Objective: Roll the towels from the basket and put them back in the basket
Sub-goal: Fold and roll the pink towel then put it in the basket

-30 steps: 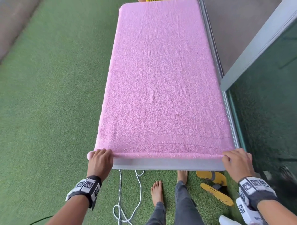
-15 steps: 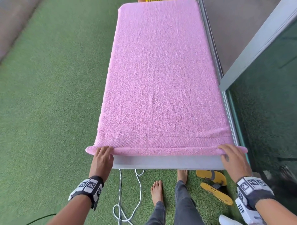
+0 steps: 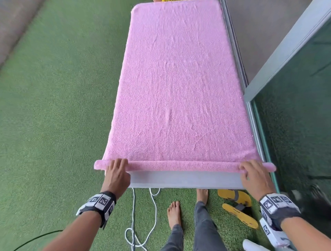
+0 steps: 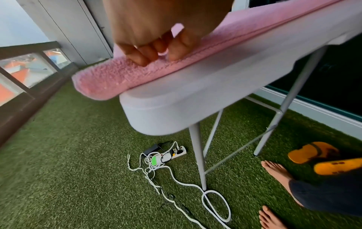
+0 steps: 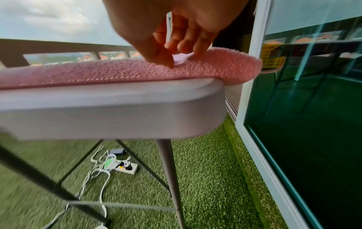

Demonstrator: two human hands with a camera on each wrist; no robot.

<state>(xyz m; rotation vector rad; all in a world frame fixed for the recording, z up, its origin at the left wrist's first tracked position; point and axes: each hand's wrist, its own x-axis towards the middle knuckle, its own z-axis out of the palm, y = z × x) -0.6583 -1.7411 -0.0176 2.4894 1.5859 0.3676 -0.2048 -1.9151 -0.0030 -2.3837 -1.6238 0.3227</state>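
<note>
A pink towel point(image 3: 179, 89) lies flat along a white folding table point(image 3: 184, 180). Its near end is wound into a thin roll point(image 3: 182, 165) that overhangs both table corners. My left hand point(image 3: 116, 172) grips the roll's left end, with fingertips and thumb curled onto it point(image 4: 156, 52). At the right end, my right hand point(image 3: 254, 173) pinches the roll between thumb and fingers point(image 5: 176, 51). A sliver of the yellow basket point(image 3: 170, 0) peeks past the towel's far end.
A glass sliding door point(image 3: 295, 125) runs close along the table's right side. Under the near edge are my bare feet point(image 3: 174, 213), yellow sandals point(image 3: 236, 202), white cables point(image 3: 152, 215) and a power strip point(image 4: 179, 151). Green turf lies to the left, bounded by a railing point(image 4: 29, 77).
The towel's near hem has been turned over into a roll and pushed away from me. The woven border band is now wound inside. Both hands moved forward with it.
</note>
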